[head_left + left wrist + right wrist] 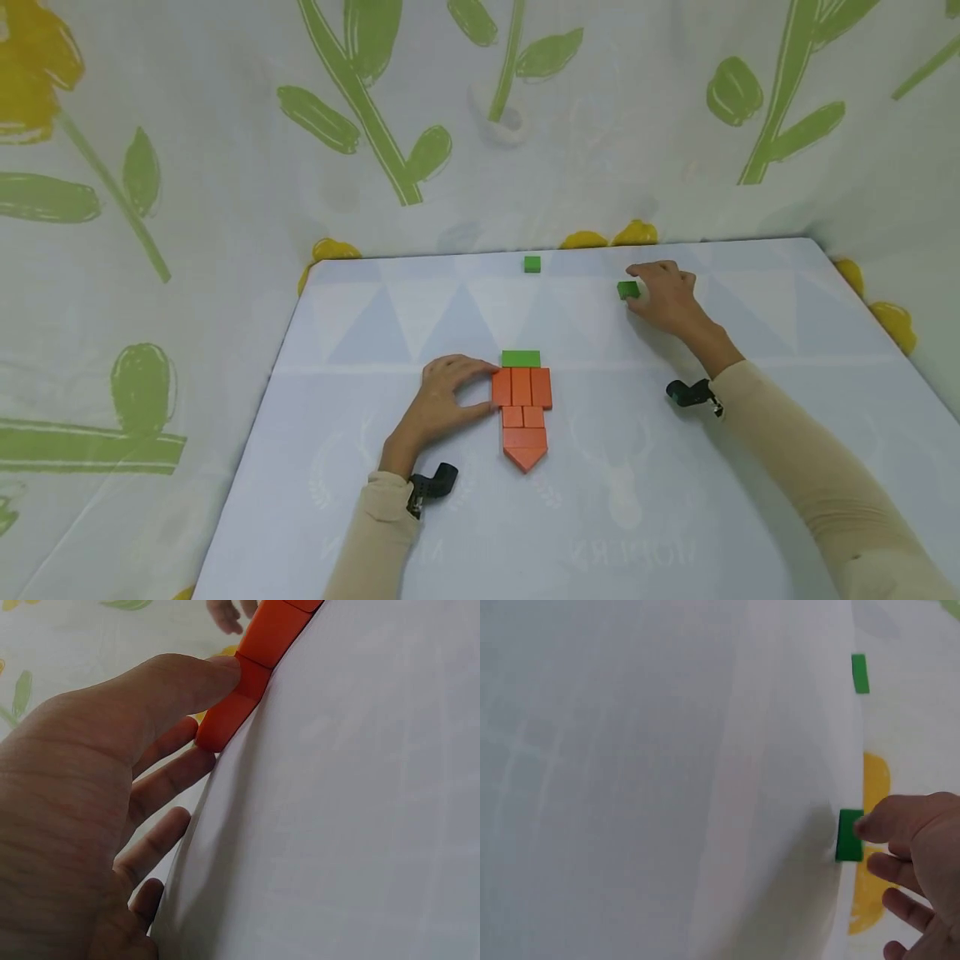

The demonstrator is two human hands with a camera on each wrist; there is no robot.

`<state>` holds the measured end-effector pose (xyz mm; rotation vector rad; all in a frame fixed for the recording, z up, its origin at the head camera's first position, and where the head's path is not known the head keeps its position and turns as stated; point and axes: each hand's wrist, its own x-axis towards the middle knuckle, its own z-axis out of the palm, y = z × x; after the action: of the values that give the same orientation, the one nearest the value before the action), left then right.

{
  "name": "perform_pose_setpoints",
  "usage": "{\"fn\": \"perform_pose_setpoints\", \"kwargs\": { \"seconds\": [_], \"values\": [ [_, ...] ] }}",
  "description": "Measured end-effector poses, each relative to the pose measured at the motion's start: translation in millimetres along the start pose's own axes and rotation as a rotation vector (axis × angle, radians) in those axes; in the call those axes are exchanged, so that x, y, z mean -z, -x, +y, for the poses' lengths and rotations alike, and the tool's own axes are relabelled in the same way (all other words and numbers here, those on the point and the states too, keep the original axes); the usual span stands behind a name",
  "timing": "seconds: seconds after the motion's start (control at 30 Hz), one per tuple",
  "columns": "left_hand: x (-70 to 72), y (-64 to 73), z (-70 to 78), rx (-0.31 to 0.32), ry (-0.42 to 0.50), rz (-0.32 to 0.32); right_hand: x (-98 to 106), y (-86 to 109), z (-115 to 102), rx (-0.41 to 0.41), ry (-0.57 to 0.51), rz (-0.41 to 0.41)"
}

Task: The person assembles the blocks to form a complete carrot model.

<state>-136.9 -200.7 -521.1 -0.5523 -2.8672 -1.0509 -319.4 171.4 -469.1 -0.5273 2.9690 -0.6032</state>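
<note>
In the head view, an arrow-like figure of orange blocks (522, 439) lies flat on the table, with a green rectangular block (521, 358) along its top. My left hand (442, 400) pinches the left orange block (502, 387) of the upper row, index fingertip at its top corner and thumb at its bottom one. The left wrist view has the thumb (217, 671) against the orange side. Farther right, my right hand (667, 300) is around a small green block (627, 290). Its thumb (877, 817) touches the block, while the index finger arches above with a gap.
Another small green block (532, 264) sits near the table's back edge. The white table (360, 325) has pale blue triangles printed on it. A cloth with green leaves and yellow flowers (217, 183) hangs behind and to the sides.
</note>
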Motion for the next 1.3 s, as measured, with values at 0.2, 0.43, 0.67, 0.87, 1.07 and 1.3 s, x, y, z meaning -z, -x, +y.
{"fn": "perform_pose_setpoints", "kwargs": {
  "seconds": [0.2, 0.43, 0.67, 0.87, 1.07, 1.3],
  "values": [
    [-0.5, 2.6, -0.6, 0.004, -0.004, -0.003, 0.1, 2.6, 8.0, -0.006, 0.001, -0.014],
    [0.7, 2.9, -2.7, 0.000, 0.003, 0.006, -10.4, 4.0, -13.2, 0.091, -0.031, 0.037],
    [0.8, 0.8, -4.1, -0.016, 0.005, 0.015, -28.2, 18.5, -59.6, 0.223, -0.056, 0.080],
    [0.3, 0.5, -2.7, -0.016, 0.010, 0.011, -44.3, 34.3, -89.1, 0.288, -0.081, 0.079],
    [0.6, 0.4, -1.3, -0.009, 0.003, 0.007, -56.5, 43.4, -101.0, 0.313, -0.087, 0.077],
    [1.6, 0.2, -1.5, 0.007, 0.002, -0.001, -61.2, 48.4, -107.5, 0.293, -0.084, 0.075]
  ]
}}
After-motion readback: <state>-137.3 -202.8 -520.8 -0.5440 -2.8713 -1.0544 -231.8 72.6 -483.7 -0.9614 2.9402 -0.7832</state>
